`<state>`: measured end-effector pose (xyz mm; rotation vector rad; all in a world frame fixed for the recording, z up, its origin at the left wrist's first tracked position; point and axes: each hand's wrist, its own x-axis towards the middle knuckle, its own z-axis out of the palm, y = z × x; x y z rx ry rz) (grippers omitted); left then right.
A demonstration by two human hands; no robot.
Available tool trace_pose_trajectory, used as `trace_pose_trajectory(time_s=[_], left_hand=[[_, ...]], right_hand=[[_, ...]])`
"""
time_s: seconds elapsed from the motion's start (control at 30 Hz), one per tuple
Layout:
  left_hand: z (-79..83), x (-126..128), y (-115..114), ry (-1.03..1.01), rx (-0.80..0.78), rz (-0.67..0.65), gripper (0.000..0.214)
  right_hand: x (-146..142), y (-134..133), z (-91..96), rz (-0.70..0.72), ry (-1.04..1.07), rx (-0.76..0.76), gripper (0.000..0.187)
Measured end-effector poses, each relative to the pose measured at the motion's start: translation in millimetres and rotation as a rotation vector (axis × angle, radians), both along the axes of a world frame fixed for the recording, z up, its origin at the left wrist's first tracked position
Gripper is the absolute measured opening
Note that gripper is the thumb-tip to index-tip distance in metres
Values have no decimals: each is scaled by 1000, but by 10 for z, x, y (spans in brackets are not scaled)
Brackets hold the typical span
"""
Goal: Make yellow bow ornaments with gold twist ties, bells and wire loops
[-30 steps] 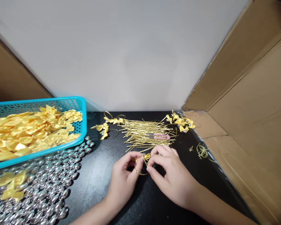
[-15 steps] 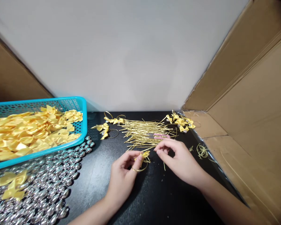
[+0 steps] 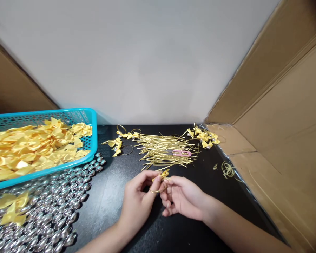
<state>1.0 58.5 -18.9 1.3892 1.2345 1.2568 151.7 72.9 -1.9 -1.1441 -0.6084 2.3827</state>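
My left hand [image 3: 140,191] is closed, pinching a small yellow ribbon bow [image 3: 164,173] between thumb and fingertips. A loop of gold cord [image 3: 155,192] hangs below the bow. Against the bow's right side, my right hand [image 3: 183,196] has thumb and forefinger pinched on the cord, its other fingers loosely curled with the palm showing. Just beyond both hands lies a pile of gold cord lengths [image 3: 163,149], with pink-handled thread snips [image 3: 182,153] resting on it.
A turquoise basket [image 3: 95,137] of yellow bows stands at left. Many silver beads [image 3: 55,200] spread before it, with loose bows [image 3: 14,207] on top. Bow-and-bead loops lie left [image 3: 116,144] and right [image 3: 205,137] of the cords. Cord scraps [image 3: 228,170] lie near the cardboard wall [image 3: 287,91].
My right hand has moved left and down from beside the snips to the bow, turning its palm into view. The left hand stays in place, still holding the bow.
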Motion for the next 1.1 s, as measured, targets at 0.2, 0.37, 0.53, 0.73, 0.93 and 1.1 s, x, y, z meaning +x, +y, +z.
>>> trace_pose_trajectory(time_s=[0.2, 0.37, 0.53, 0.73, 0.93, 1.1], left_hand=[[3, -2, -15, 48, 19, 5, 7], [19, 2, -14, 68, 50, 26, 6], [-30, -27, -40, 141, 128, -7, 7], [-32, -57, -57, 219, 232, -32, 11], [-19, -49, -60, 219, 232, -41, 11], [16, -27, -41, 118, 110, -30, 8]], right_hand=[[4, -8, -39, -24, 140, -142, 25], [-5, -19, -62, -40, 184, -154, 22], [-8, -31, -57, -115, 190, -187, 22], [10, -23, -24, -104, 192, -191, 11], [22, -1, 22, -56, 132, -122, 8], [-8, -24, 21, 38, -19, 48, 13]])
